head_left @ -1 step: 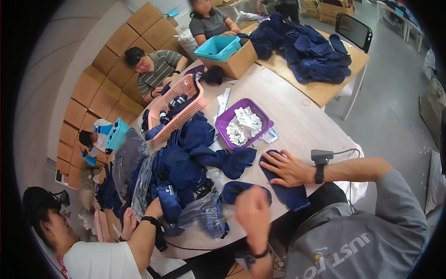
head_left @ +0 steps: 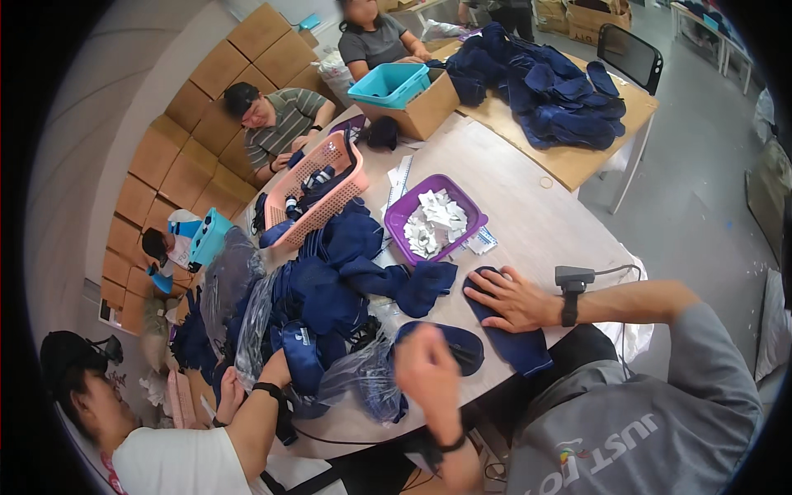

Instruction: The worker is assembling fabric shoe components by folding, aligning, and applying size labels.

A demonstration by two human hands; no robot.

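Note:
My right hand (head_left: 516, 302) lies flat with its fingers stretched out, pressing a long navy fabric piece (head_left: 516, 350) against the table. My left hand (head_left: 426, 371) is raised in front of a second navy fabric piece (head_left: 462, 345), whose end is rounded. The left fingers are curled together and a little blurred; whatever they hold, if anything, is hidden. To the left is a heap of navy fabric pieces (head_left: 330, 297), partly under clear plastic film (head_left: 363, 375). Beyond my hands stands a purple basket (head_left: 396, 213) of small white pieces.
A pink perforated basket (head_left: 318, 210) holds dark items. A co-worker in white (head_left: 181, 454) reaches into the heap from the left. Others sit across the table by a cardboard box (head_left: 433, 107). More navy pieces (head_left: 569, 99) cover the far wooden table. A cable (head_left: 623, 268) trails from my right wrist device.
My left hand has shifted a little to the left, uncovering more of the rounded navy piece. My right hand stays flat in its place.

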